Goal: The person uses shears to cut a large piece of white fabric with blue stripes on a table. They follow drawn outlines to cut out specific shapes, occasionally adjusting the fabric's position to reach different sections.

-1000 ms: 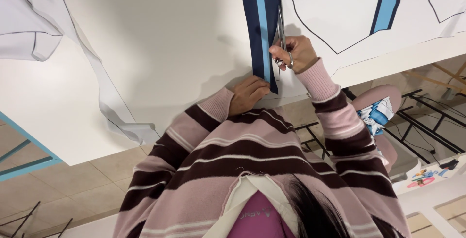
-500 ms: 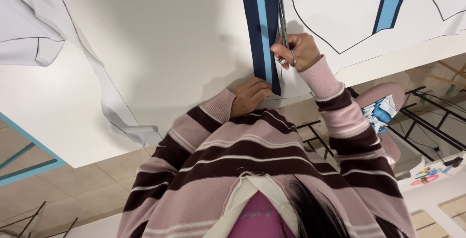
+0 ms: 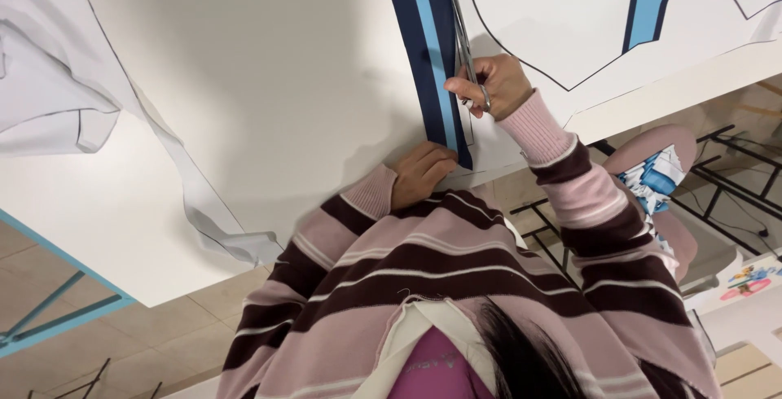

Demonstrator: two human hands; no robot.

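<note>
Right hand [image 3: 498, 85] is closed through the handles of slim silver metal scissors [image 3: 463, 37], blades lying along the right side of a dark navy fabric strip with a light blue centre stripe [image 3: 425, 49]. The strip runs across white printed fabric [image 3: 277, 81] to the near edge of the white cutting table [image 3: 98, 236]. Left hand [image 3: 419, 173], fingers curled, presses the strip's end at that edge.
</note>
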